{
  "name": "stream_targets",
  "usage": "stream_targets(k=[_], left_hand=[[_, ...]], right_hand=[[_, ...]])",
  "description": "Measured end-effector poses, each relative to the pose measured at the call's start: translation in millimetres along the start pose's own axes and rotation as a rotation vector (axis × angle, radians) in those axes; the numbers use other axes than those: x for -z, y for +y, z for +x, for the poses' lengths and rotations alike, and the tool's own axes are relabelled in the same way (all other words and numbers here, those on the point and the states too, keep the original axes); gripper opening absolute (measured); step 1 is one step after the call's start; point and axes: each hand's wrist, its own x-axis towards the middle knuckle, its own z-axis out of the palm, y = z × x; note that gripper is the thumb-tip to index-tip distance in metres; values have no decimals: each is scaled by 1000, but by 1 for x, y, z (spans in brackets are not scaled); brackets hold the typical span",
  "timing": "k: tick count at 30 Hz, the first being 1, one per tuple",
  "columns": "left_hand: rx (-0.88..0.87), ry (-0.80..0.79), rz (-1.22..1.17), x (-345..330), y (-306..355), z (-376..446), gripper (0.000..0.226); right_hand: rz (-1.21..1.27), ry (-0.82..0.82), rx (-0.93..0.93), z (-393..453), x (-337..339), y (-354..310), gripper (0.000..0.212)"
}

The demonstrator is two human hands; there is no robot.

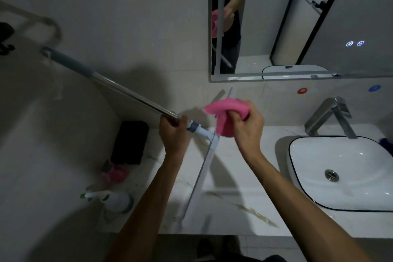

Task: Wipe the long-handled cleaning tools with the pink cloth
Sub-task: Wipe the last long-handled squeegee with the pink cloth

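A long-handled squeegee has a shiny metal pole with a grey grip at its far upper-left end. Its white blade head slants down over the marble counter. My left hand grips the pole just above the blue-white joint to the head. My right hand holds a bunched pink cloth around the upper end of the blade head, above the counter.
A white basin with a chrome tap lies at right. A black box, a pink item and a white spray bottle stand on the counter's left end. A mirror hangs above.
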Motion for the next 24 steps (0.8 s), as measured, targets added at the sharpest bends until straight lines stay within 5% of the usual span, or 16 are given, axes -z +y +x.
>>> stream_targets(k=[4,12,17,24], left_hand=[[44,8,-59,-1,0,2,30],[102,-43,-145,-13,4,-6,43],[186,-109,-153,-14,4,-14,21],[251,-332,499,-4,-15,-7,47]], right_hand=[[97,202,-138,0,9,15,21],[165,-107,-341,-8,9,31,34],[200,52,-534,4,7,30,13],[263,73,-343,11,4,16,31]])
